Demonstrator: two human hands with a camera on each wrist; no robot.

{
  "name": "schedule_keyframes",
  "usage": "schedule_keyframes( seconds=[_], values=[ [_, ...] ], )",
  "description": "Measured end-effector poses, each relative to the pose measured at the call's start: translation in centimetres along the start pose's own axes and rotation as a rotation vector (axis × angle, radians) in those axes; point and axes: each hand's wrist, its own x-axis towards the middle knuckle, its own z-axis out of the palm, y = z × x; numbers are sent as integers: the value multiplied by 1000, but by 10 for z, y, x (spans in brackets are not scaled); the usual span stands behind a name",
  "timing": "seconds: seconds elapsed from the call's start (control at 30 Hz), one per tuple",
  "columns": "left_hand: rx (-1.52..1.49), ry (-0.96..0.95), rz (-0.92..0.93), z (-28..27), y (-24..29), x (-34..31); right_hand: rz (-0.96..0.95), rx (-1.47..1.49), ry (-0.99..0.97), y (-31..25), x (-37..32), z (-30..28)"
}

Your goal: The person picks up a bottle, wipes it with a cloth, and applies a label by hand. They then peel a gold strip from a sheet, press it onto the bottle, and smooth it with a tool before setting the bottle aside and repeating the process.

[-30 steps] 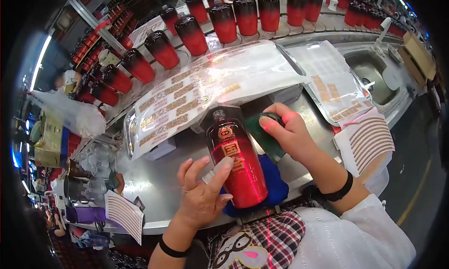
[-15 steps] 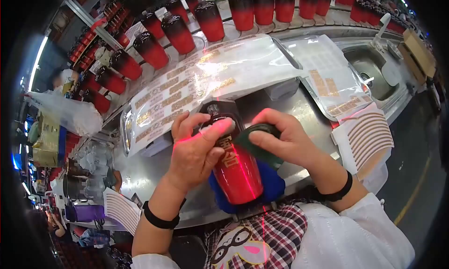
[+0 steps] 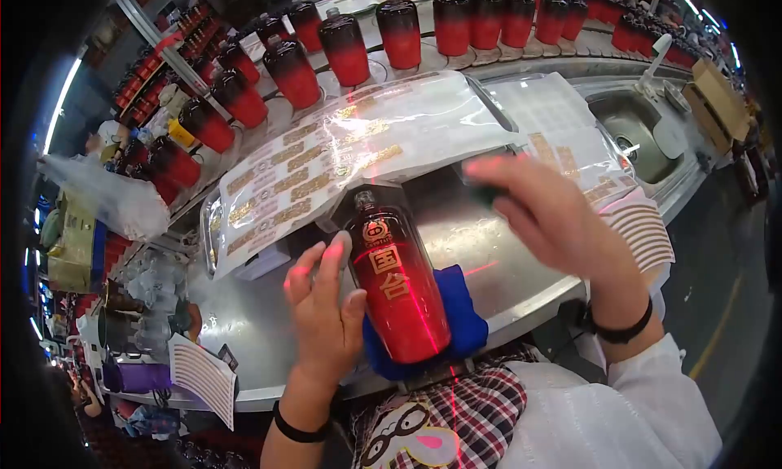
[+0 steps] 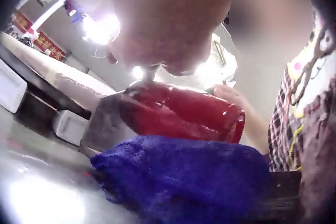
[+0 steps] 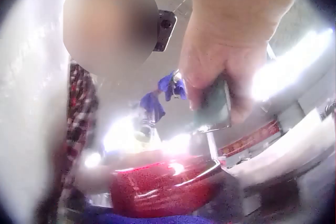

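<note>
A red bottle with a dark neck end (image 3: 407, 314) lies tilted on a blue cloth (image 3: 466, 306), gold characters and a round emblem facing up. A red laser line runs along it. My left hand (image 3: 324, 326) is at the bottle's left side, fingers extended and fingertips close to its shoulder, with a pale cover on the index fingertip. In the left wrist view that hand is above the red bottle (image 4: 184, 113). My right hand (image 3: 554, 216) is raised to the right of the bottle, apart from it. Between its fingers and thumb it pinches a flat green scraper (image 5: 216, 106).
Behind the bottle, a sheet of gold decals (image 3: 440, 102) lies on a raised tray. Another decal sheet (image 3: 550, 102) is at the right, beside a sink (image 3: 627, 131). Red-and-black bottles (image 3: 346, 49) line the conveyor at the back. Striped label sheets (image 3: 204, 375) lie left and right.
My left hand has moved off the bottle's front to its left side, uncovering the emblem. My right hand has lifted away to the right with the green scraper. Bottles on the conveyor have shifted.
</note>
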Motion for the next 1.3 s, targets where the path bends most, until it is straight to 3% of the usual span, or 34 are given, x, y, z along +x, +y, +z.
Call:
schedule_keyframes(
  seconds=[0.1, 0.23, 0.3, 0.4, 0.53, 0.7, 0.8, 0.83, 0.9, 0.93, 1.07, 1.17, 1.3],
  values=[
    [-60, 14, -61, 3, 1, -14, -22, -255, -209, 66, 37, 5],
    [-103, 7, -115, 4, 7, -30, 228, -517, -725, 130, 104, 48],
    [-182, -7, -185, 3, 9, -36, 320, -526, -833, 164, 131, 63],
    [-255, -12, -236, 9, 8, -41, 238, -628, -757, 198, 156, 90],
    [-291, -19, -251, 17, 1, -40, 358, -684, -792, 193, 157, 93],
    [-324, -48, -243, 20, -11, -51, 412, -848, -834, 208, 121, 56],
    [-369, -43, -252, 23, -11, -52, 420, -638, -714, 254, 110, 28],
    [-392, -30, -255, 25, -11, -53, 287, -668, -449, 272, 104, 31],
    [-427, 2, -263, 29, -12, -54, 551, -690, -505, 290, 101, 39],
    [-429, 2, -262, 29, -12, -55, 679, -694, -529, 289, 104, 41],
    [-450, 20, -290, 31, -9, -56, 580, -661, -345, 286, 94, 40],
    [-469, 44, -317, 33, -5, -55, 484, -787, -326, 277, 97, 36],
    [-464, 57, -302, 35, -7, -58, 593, -572, -277, 263, 88, 4]
  ],
)
